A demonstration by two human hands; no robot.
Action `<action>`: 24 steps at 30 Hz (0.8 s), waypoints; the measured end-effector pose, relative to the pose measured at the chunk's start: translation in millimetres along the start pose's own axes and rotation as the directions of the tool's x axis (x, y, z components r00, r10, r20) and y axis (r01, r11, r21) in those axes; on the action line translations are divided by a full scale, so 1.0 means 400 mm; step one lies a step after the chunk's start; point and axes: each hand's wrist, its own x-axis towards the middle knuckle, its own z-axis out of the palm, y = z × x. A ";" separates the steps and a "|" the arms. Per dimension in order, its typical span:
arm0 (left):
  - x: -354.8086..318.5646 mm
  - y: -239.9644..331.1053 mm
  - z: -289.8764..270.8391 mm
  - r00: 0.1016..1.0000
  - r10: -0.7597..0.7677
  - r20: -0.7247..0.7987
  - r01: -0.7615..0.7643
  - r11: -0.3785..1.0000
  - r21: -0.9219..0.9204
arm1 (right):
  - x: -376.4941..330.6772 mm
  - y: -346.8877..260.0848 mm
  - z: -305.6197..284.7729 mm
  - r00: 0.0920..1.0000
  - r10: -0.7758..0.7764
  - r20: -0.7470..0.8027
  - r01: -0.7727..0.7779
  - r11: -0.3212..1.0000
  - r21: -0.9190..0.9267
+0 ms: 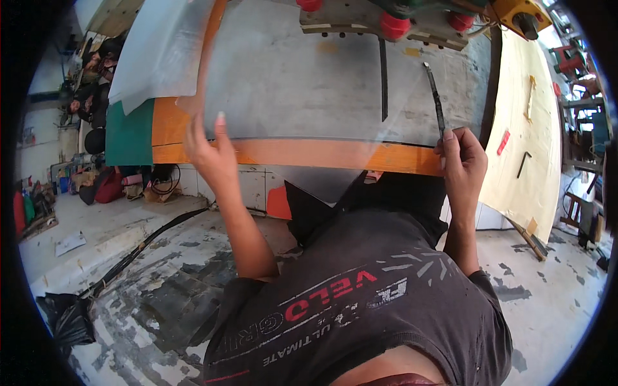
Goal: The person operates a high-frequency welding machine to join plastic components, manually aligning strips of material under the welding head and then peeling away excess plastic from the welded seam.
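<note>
A clear plastic sheet lies slantwise over the grey table top, and one corner hangs past the orange front edge toward my body. My left hand is at the left part of the sheet, thumb and fingers apart; whether it touches the sheet is hard to tell. My right hand is closed at the right end of the front edge. From its fingers rises a thin dark stick-like tool with a pale tip, its lower end hidden in the hand.
More translucent sheets are at the far left, above a green panel. A machine head with red round parts overhangs the table's back. A black strip lies below it. Right, a pale board carries a hex key.
</note>
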 end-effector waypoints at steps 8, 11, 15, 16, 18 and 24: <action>0.014 -0.018 0.047 0.983 -0.170 0.067 0.121 0.882 0.455 | 0.037 0.048 0.024 0.993 -0.120 -0.017 0.119 0.990 -0.076; -0.012 0.003 0.061 0.992 -0.112 0.063 0.084 0.937 0.339 | 0.039 0.059 0.028 0.986 -0.157 -0.060 0.152 0.985 -0.083; -0.035 0.037 0.046 0.993 -0.035 0.113 0.020 0.990 0.137 | 0.038 0.073 0.025 0.986 -0.138 -0.089 0.135 0.990 -0.042; -0.029 0.044 0.039 0.991 -0.038 0.130 0.025 0.995 0.098 | 0.039 0.073 0.023 0.987 -0.136 -0.085 0.134 0.990 -0.030; 0.011 -0.004 0.043 0.996 -0.020 0.087 0.008 0.991 0.137 | 0.041 0.066 0.019 0.986 -0.144 -0.080 0.143 0.990 -0.015; 0.143 -0.090 0.036 0.994 -0.080 0.077 0.048 0.935 0.352 | 0.052 0.094 0.024 0.985 -0.159 -0.065 0.159 0.987 -0.012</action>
